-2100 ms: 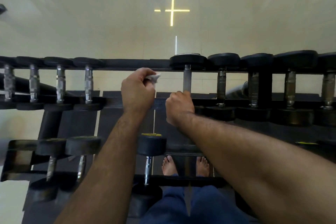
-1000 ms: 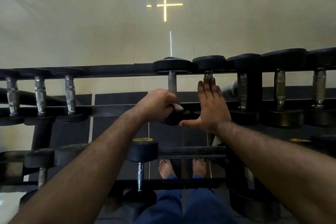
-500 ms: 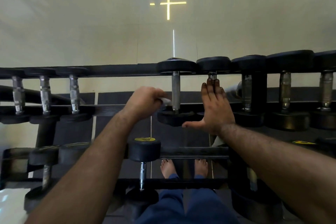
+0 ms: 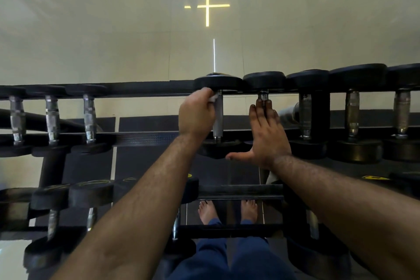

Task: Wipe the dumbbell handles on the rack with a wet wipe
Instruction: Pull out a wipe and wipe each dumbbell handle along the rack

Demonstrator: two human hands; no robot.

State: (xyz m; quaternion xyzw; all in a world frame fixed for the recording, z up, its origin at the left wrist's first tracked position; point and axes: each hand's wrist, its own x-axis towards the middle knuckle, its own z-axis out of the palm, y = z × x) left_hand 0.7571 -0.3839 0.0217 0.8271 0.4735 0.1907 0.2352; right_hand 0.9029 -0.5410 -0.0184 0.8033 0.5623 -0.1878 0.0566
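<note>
The slim grey metal dumbbell handle [image 4: 218, 116] being cleaned sits on the top tier of the black steel dumbbell rack [image 4: 145, 138], its long axis running away from the person, from the near black rubber head [image 4: 218, 149] up to the far black rubber head [image 4: 218, 82]. A small white wet wipe [image 4: 213, 98] shows at the handle's far end, touching the bar just under the far head. The left hand [image 4: 196, 113] is curled round that wipe and lies on the handle's left side, fingers pressing the wipe against the bar, so the bare length of the handle stretches back from the wipe toward the person. My reading is that the coming stroke turns on exactly this: a pull along the bar's axis toward the near head, the left hand being the one already on it.

The right hand [image 4: 268, 132] is flat and relaxed, fingers straight, resting over the handle of the neighbouring black dumbbell [image 4: 263, 79] just to the right; it holds nothing. Further right stand larger black dumbbells with chrome handles [image 4: 352, 113] — to the left, three smaller chrome-handled dumbbells [image 4: 51, 118], well apart from the hands. Whether those have been wiped cannot be told.
</note>
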